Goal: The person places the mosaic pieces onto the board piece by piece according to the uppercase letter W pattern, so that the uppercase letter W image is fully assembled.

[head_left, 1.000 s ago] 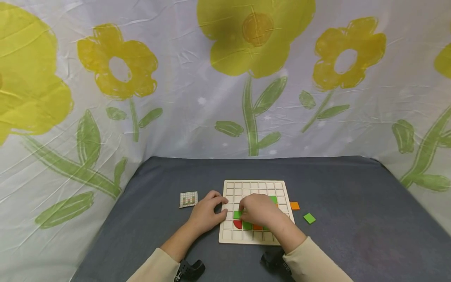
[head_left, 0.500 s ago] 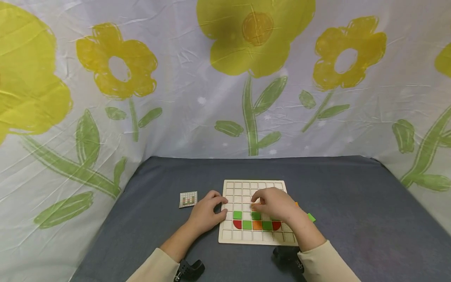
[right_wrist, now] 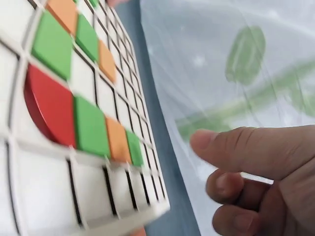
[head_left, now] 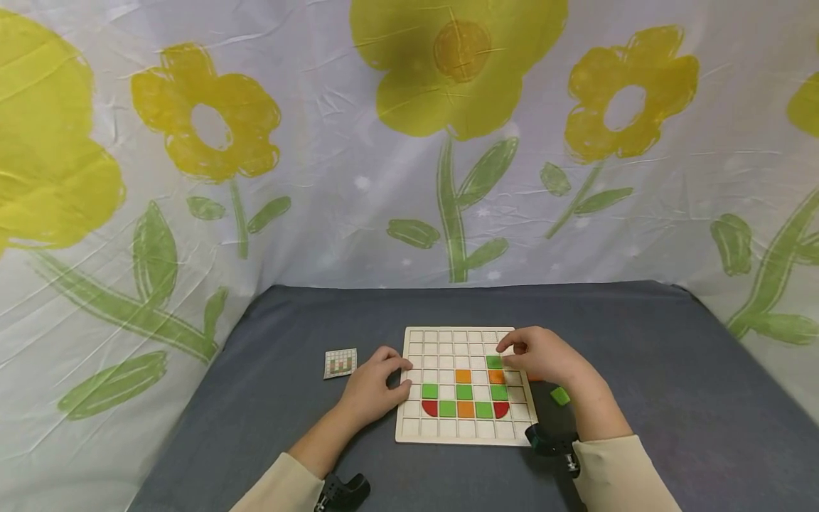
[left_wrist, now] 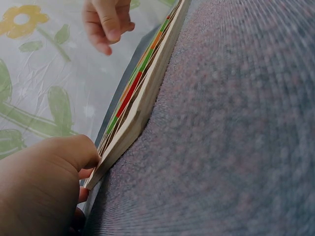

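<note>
A pale wooden grid board (head_left: 416, 430) lies on the dark cloth, with green (head_left: 447, 409), orange (head_left: 463, 376) and red rounded (head_left: 430, 408) tiles in some of its squares. My left hand (head_left: 379, 382) holds the board's left edge, thumb and fingertips at the rim; the left wrist view shows the thumb against the board's side. Over the board's upper right edge hovers my right hand (head_left: 544, 353), its thumb and fingers apart and nothing between them. Beneath that hand, an orange tile (head_left: 534, 377) off the board is partly hidden.
Left of the board lies a small pattern card (head_left: 340, 363) showing a coloured grid. Loose green tiles (head_left: 560, 396) sit on the cloth (head_left: 665, 398) beside the right wrist. A flower-printed white sheet (head_left: 345, 213) hangs behind the table.
My right hand has moved right, from the board's middle to its upper right edge, leaving an orange tile in a square above the middle green one. The left hand stays put.
</note>
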The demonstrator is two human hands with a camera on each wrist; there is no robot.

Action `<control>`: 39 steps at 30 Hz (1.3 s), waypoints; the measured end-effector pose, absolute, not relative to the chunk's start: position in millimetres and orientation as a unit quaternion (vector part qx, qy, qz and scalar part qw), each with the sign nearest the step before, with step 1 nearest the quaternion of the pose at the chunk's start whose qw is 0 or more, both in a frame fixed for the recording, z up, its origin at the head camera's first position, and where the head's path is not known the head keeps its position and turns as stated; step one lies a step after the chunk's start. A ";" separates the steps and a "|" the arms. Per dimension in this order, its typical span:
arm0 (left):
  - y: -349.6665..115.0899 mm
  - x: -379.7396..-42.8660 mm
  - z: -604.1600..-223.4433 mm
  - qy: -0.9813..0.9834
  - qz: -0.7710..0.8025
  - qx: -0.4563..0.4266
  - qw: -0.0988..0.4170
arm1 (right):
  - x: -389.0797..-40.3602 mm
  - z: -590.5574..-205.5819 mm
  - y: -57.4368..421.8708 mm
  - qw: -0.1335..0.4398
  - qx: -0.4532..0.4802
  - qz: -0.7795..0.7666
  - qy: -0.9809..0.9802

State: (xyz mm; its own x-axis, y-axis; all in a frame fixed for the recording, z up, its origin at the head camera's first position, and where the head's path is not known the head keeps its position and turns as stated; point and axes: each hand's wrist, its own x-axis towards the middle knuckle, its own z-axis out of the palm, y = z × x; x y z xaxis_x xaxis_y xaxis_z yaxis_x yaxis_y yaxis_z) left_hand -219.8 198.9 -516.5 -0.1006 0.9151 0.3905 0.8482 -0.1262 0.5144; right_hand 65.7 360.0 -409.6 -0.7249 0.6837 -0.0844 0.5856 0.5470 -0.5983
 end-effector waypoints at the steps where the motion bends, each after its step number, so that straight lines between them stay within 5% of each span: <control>1: 198.9 -219.8 -516.7 0.659 0.340 0.669 0.048 | 69.4 -409.2 362.2 0.077 -0.368 0.316 -0.871; 14: 199.3 -219.5 -517.0 0.659 0.339 0.670 0.047 | 108.5 -420.3 383.7 0.037 -0.399 0.369 -0.839; 39: 200.4 -219.2 -517.9 0.663 0.335 0.668 0.047 | 105.3 -417.8 388.0 0.065 -0.418 0.323 -0.846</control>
State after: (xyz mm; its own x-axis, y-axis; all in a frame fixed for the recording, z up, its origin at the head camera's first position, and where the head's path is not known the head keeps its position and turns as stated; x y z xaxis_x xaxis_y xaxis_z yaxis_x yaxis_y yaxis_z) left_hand -219.2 200.4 -517.9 -0.1044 0.9168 0.3856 0.8538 -0.1162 0.5074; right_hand 105.3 388.0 -417.8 -0.6418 0.7498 -0.1607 0.6661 0.4412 -0.6014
